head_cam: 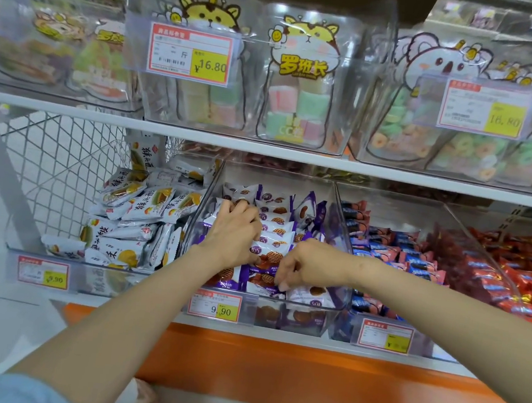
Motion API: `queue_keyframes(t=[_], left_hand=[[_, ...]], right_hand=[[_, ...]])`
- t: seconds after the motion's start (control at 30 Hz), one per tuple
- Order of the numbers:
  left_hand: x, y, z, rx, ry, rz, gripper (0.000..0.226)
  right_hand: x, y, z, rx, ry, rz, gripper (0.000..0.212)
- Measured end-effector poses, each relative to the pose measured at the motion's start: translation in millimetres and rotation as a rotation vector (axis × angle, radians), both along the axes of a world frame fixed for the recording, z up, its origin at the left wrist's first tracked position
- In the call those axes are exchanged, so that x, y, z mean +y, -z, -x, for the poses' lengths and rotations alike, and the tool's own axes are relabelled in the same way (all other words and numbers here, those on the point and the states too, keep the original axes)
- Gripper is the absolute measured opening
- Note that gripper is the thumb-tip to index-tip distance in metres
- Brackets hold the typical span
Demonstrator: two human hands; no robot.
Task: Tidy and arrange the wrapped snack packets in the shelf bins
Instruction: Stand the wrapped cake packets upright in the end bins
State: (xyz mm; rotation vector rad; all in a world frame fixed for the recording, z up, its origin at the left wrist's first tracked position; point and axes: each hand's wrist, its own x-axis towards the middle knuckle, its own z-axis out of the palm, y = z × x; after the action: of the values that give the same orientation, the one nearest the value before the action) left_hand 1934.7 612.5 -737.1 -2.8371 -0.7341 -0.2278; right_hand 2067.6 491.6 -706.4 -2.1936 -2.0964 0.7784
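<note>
Both your hands are in the middle bin on the lower shelf, among the purple packets. They fill that bin, some stood in a row front to back, others lying loose at the front and right.

Your left hand lies palm down on the row. Its fingers curl over the far packets and its thumb sits at the near end, so it holds the row between them.

Your right hand is just beside it, nearer the front. Its fingers are bent downward and the tips pinch a packet by the front wall.

The bin to the left holds white packets in a loose heap. The bin to the right holds blue packets. Bags of sweets stand in the clear bins above.
</note>
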Motion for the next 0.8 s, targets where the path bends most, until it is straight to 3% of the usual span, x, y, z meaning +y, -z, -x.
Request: queue_keyframes(t=[0.2, 0.37, 0.57, 0.8], left_hand=[[1.8, 2.1, 4.1, -0.023, 0.035, 0.021, 0.043], [3.3, 3.1, 6.0, -0.047, 0.043, 0.03, 0.043], [1.1, 3.7, 4.6, -0.071, 0.017, 0.011, 0.039], [2.7, 2.5, 3.1, -0.089, -0.001, 0.048, 0.038]], right_hand=[[12.1, 16.7, 17.1, -0.228, -0.012, 0.062, 0.029], [15.6, 25.6, 17.0, -0.408, -0.047, -0.029, 0.026], [12.8, 32.1, 15.9, -0.31, -0.005, -0.045, 0.036], [13.3, 40.6, 20.1, -0.375, 0.059, -0.089, 0.028]])
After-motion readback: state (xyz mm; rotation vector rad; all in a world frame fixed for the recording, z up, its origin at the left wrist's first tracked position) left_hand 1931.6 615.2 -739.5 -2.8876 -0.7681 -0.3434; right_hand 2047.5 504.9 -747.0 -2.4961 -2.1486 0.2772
